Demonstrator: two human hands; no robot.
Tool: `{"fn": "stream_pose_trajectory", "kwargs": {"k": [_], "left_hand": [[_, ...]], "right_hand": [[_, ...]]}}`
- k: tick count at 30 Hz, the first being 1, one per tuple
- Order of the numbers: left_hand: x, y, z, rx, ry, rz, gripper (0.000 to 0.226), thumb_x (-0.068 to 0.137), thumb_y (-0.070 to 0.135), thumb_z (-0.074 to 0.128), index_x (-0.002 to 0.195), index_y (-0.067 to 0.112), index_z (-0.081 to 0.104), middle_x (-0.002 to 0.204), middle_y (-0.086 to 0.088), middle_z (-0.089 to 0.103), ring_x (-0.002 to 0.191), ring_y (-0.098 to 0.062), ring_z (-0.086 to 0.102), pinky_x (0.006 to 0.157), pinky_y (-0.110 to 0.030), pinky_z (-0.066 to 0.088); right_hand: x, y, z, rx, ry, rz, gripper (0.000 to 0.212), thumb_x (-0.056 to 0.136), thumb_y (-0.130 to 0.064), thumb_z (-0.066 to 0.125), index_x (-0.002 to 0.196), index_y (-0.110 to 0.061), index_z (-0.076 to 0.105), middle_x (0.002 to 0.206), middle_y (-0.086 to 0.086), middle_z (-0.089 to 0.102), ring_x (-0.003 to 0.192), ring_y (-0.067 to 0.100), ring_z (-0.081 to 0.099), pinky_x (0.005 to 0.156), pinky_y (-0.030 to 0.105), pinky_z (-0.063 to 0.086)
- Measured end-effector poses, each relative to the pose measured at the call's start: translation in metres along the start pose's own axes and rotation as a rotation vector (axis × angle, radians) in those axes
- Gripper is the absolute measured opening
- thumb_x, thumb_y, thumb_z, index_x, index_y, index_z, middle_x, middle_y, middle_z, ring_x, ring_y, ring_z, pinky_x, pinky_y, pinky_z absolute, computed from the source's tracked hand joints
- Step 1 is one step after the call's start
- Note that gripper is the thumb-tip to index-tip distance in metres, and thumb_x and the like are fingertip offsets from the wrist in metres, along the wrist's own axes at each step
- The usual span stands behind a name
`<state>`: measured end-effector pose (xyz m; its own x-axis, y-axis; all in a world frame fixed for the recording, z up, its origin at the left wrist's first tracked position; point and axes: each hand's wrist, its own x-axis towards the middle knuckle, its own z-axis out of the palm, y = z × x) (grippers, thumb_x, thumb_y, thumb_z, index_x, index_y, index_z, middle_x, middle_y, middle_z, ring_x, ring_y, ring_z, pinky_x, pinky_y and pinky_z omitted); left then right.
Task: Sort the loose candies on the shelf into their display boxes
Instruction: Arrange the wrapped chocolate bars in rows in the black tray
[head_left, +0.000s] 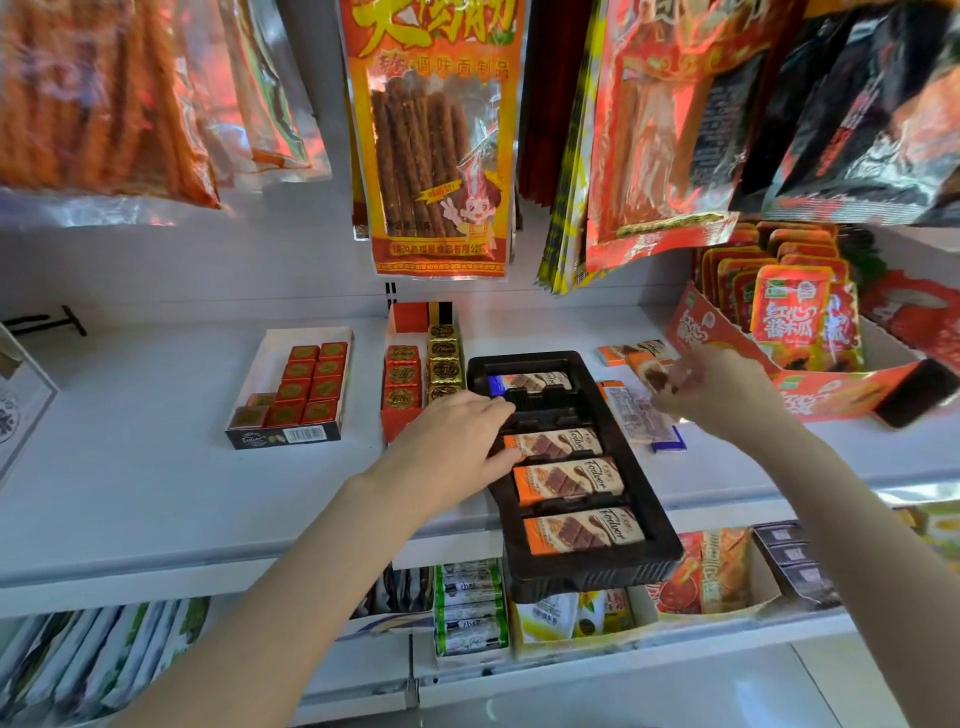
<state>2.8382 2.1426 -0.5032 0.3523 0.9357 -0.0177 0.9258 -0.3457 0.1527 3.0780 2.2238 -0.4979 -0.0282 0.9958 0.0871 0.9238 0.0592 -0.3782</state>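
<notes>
A loose orange bar (655, 375) is pinched by the right fingers (675, 387) over the shelf (156, 467), right of the black tray (660, 540). The left hand (457, 441) lies on the tray with fingers relaxed, touching a seated bar (553, 442). Filling seems in hand; next, an empty slot must be found.

One head-worn view, looking forward and down.
Wide angle, close over the white shelf (156, 467), hanging snack packets (436, 145) crowding the top edge.

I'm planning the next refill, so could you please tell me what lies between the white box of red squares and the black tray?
In the head view, a narrow display box of red and gold squares lies between the white box and the black tray.
</notes>
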Motion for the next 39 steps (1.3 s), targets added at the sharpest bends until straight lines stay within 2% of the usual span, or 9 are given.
{"fn": "stream_pose_trajectory", "kwargs": {"k": [6, 10, 16, 18, 22, 25, 28, 31, 39], "left_hand": [[-0.002, -0.001, 0.002, -0.038, 0.029, -0.016, 0.064, 0.093, 0.043, 0.041, 0.144, 0.015, 0.016, 0.146, -0.002, 0.034, 0.132, -0.014, 0.030, 0.106, -0.025, 0.026], [0.000, -0.004, 0.003, -0.008, 0.008, 0.006, 0.057, 0.094, 0.044, 0.038, 0.141, 0.015, 0.027, 0.151, 0.000, 0.025, 0.137, -0.014, 0.023, 0.111, -0.027, 0.021], [0.003, -0.006, 0.003, -0.013, -0.021, 0.008, 0.049, 0.094, 0.043, 0.038, 0.136, 0.018, 0.041, 0.153, 0.001, 0.020, 0.137, -0.014, 0.021, 0.110, -0.030, 0.022], [0.003, -0.006, 0.002, -0.015, -0.022, 0.004, 0.048, 0.094, 0.043, 0.038, 0.135, 0.018, 0.041, 0.153, 0.000, 0.021, 0.136, -0.015, 0.022, 0.110, -0.029, 0.022], [0.002, -0.004, 0.003, 0.020, -0.031, -0.003, 0.048, 0.095, 0.041, 0.034, 0.138, 0.020, 0.038, 0.153, 0.000, 0.019, 0.137, -0.016, 0.021, 0.111, -0.030, 0.021], [0.002, -0.004, 0.006, 0.034, -0.017, -0.002, 0.051, 0.096, 0.041, 0.033, 0.143, 0.022, 0.027, 0.153, -0.001, 0.019, 0.137, -0.017, 0.020, 0.111, -0.030, 0.021], [0.002, -0.004, 0.008, 0.006, -0.007, 0.002, 0.053, 0.096, 0.041, 0.035, 0.145, 0.029, 0.018, 0.152, 0.000, 0.023, 0.136, -0.017, 0.023, 0.111, -0.030, 0.023], [0.002, -0.003, 0.007, -0.006, 0.011, 0.027, 0.044, 0.095, 0.039, 0.037, 0.138, 0.034, 0.031, 0.147, 0.003, 0.034, 0.131, -0.016, 0.028, 0.110, -0.032, 0.027], [0.006, -0.006, 0.008, 0.046, -0.038, 0.026, 0.040, 0.096, 0.040, 0.033, 0.136, 0.042, 0.034, 0.152, 0.002, 0.025, 0.137, -0.020, 0.015, 0.112, -0.041, 0.014]], "right_hand": [[-0.012, -0.036, 0.007, 0.171, -0.179, -0.511, 0.019, 0.076, -0.013, 0.072, 0.094, -0.018, 0.069, 0.096, -0.006, 0.063, 0.086, 0.013, 0.057, 0.071, 0.016, 0.047], [-0.013, -0.045, 0.015, 0.109, -0.393, -0.576, 0.019, 0.079, -0.012, 0.069, 0.097, -0.018, 0.069, 0.110, -0.001, 0.061, 0.100, 0.017, 0.056, 0.087, 0.028, 0.045], [-0.016, -0.046, 0.013, 0.111, -0.482, -0.633, 0.017, 0.086, -0.011, 0.061, 0.095, -0.018, 0.072, 0.102, -0.008, 0.058, 0.096, -0.001, 0.052, 0.083, 0.003, 0.034], [-0.015, -0.041, 0.009, 0.169, -0.387, -0.577, 0.018, 0.087, -0.010, 0.058, 0.095, -0.017, 0.072, 0.102, -0.005, 0.058, 0.093, -0.003, 0.051, 0.082, 0.005, 0.036], [-0.004, -0.010, -0.004, 0.052, -0.056, -0.193, 0.019, 0.086, -0.019, 0.061, 0.088, -0.005, 0.072, 0.089, 0.009, 0.070, 0.079, 0.021, 0.063, 0.075, 0.029, 0.049], [-0.007, 0.004, 0.007, -0.221, -0.195, 0.014, 0.041, 0.079, -0.040, 0.066, 0.087, 0.000, 0.064, 0.085, 0.013, 0.066, 0.079, 0.028, 0.060, 0.069, 0.033, 0.048], [-0.008, 0.005, 0.016, -0.112, -0.241, 0.035, 0.033, 0.076, -0.038, 0.071, 0.087, -0.012, 0.054, 0.089, 0.008, 0.057, 0.083, 0.025, 0.054, 0.071, 0.032, 0.046], [-0.006, 0.006, 0.014, 0.068, -0.231, 0.081, 0.032, 0.072, -0.025, 0.076, 0.089, -0.013, 0.051, 0.087, 0.008, 0.058, 0.073, 0.022, 0.055, 0.058, 0.029, 0.044], [-0.003, -0.020, -0.009, 0.432, 0.315, -0.139, 0.013, 0.079, -0.003, 0.061, 0.091, -0.008, 0.061, 0.084, 0.000, 0.060, 0.059, 0.017, 0.051, 0.056, 0.021, 0.043]]}}
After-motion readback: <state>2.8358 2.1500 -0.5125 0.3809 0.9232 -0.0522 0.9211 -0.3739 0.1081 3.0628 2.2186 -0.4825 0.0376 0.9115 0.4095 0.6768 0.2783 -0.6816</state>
